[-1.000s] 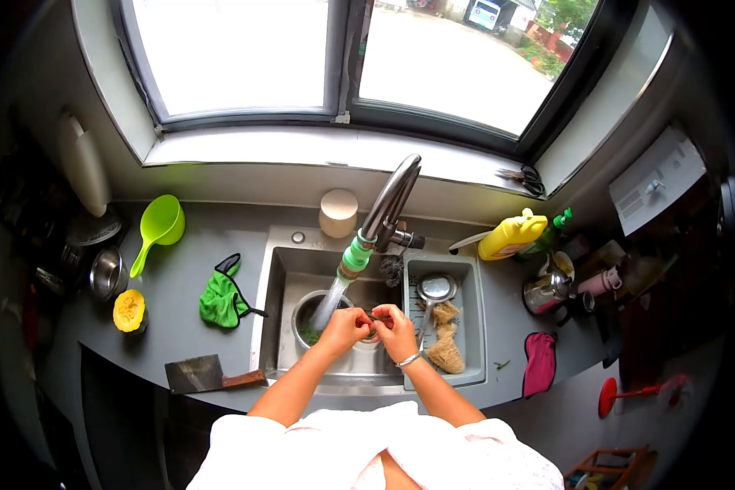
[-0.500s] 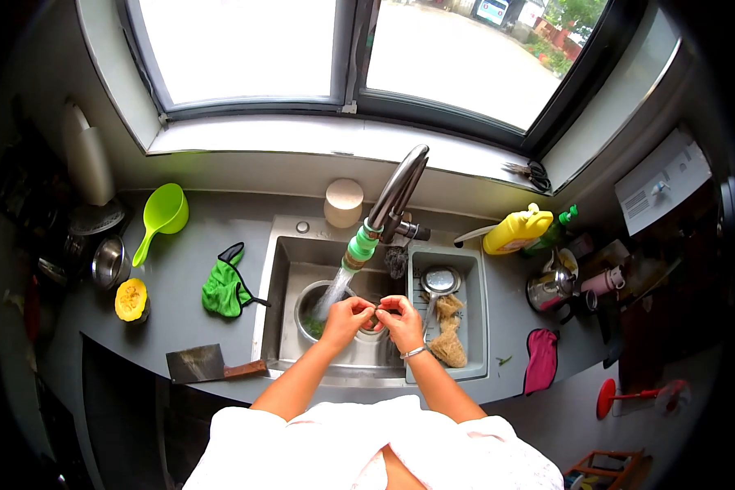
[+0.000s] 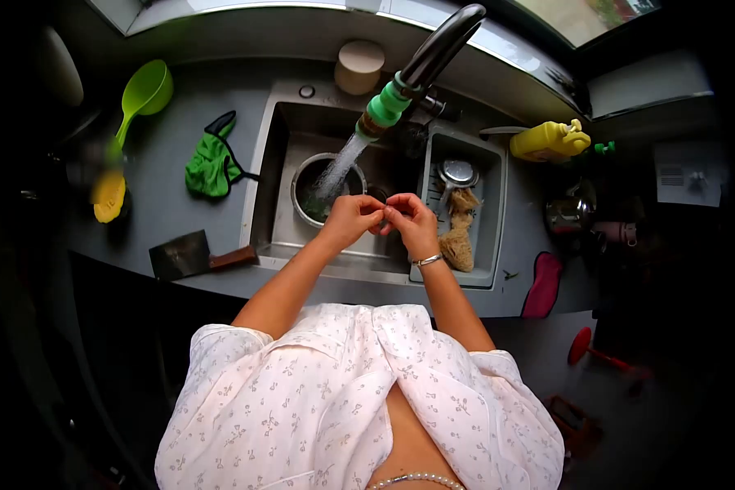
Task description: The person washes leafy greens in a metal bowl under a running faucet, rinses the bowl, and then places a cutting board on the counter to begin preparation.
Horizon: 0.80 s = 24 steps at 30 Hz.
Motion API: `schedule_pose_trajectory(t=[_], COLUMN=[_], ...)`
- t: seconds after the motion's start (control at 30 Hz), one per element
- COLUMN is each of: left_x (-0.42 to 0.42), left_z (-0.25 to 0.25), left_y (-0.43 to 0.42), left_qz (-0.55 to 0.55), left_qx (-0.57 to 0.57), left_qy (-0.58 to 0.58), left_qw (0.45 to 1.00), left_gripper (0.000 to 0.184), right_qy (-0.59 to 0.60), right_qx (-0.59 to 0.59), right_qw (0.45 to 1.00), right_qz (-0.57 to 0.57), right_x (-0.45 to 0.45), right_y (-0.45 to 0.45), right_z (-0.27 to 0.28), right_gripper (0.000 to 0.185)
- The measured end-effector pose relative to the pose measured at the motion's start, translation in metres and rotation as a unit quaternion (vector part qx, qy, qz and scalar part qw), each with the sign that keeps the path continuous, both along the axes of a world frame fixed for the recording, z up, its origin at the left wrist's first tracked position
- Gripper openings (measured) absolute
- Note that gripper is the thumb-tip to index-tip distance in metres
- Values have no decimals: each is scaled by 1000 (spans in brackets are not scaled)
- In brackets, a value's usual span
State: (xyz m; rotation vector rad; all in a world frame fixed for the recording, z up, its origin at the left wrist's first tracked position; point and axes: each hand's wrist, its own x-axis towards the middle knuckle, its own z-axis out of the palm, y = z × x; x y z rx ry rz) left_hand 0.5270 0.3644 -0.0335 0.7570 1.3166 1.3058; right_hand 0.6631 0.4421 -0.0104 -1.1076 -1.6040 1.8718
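Note:
Over the steel sink (image 3: pixel 282 237), my left hand (image 3: pixel 353 219) and my right hand (image 3: pixel 414 224) meet at the fingertips. Both are closed in a pinch; whatever lies between the fingers is too small to make out. A silver bracelet circles my right wrist. Just left of my hands, a round metal bowl (image 3: pixel 296 192) stands in the sink with something green inside. Water (image 3: pixel 340 167) runs into it from the green nozzle (image 3: pixel 384 108) of the curved tap (image 3: pixel 441 49).
A grey drainer basin (image 3: pixel 486 245) at right holds a metal utensil (image 3: pixel 457 171) and a brown fibrous scrubber (image 3: pixel 459 247). On the left counter lie a cleaver (image 3: pixel 184 255), green cloth (image 3: pixel 211 167), lime ladle (image 3: pixel 149 88) and cut pumpkin (image 3: pixel 109 196). A yellow bottle (image 3: pixel 547 143) stands far right.
My view has tilted downward, so the sink and counter sit higher in the picture and more of my shirt shows. Both hands stay pinched together beside the running water.

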Motion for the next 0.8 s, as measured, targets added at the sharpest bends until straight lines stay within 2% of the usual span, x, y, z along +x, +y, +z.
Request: schedule_pose_trajectory(t=[0.1,0.27,0.33,0.4,0.47,0.5,0.53,0.57,0.6,0.63,0.67,0.7,0.73,0.8], left_x=[0,-10,-15,-16,-22,-26,-32,-36,-40,-44,-49,-54,-58,-65], left_z=[-5,-23,-29,-32,-31,-32,-32,-32,-32,-27,-23,-20,-23,-26], left_y=[-10,-22,-24,-25,-23,-22,-19,-16,-12,-6,1,10,20,42], left_qz=[-3,25,55,95,175,232,266,289,313,306,322,334,325,369], left_qx=[-18,-15,-20,-6,-71,-72,-92,-62,-32,-33,2,37,34,71], left_qy=[14,-40,-62,-68,-23,-130,-150,-182,-214,-214,-263,-312,-312,-372], left_qw=[1000,999,996,993,982,961,948,938,925,927,910,888,892,849], left_gripper=[15,8,6,7,7,7,6,7,8,8,9,10,10,14], right_qy=[-24,-40,-56,-72,-53,6,65,79,80,174,267,289,312,375], right_qx=[47,28,31,85,106,27,-53,-124,-122,-208,-289,-329,-368,-427], right_qw=[998,996,994,988,988,999,996,988,988,957,909,887,862,811], right_qz=[23,69,84,104,101,43,-17,-51,-57,-98,-138,-147,-157,-142], right_x=[-2,-18,-25,-33,-41,-48,-55,-63,-73,-82,-92,-104,-116,-133], right_y=[-8,-15,-18,-18,-18,-18,-16,-12,-8,-5,-2,1,5,12], right_z=[1,17,16,9,-8,-13,-15,-17,-20,-24,-27,-27,-26,-28], right_gripper=[17,16,15,15,17,18,19,21,21,22,24,26,29,31])
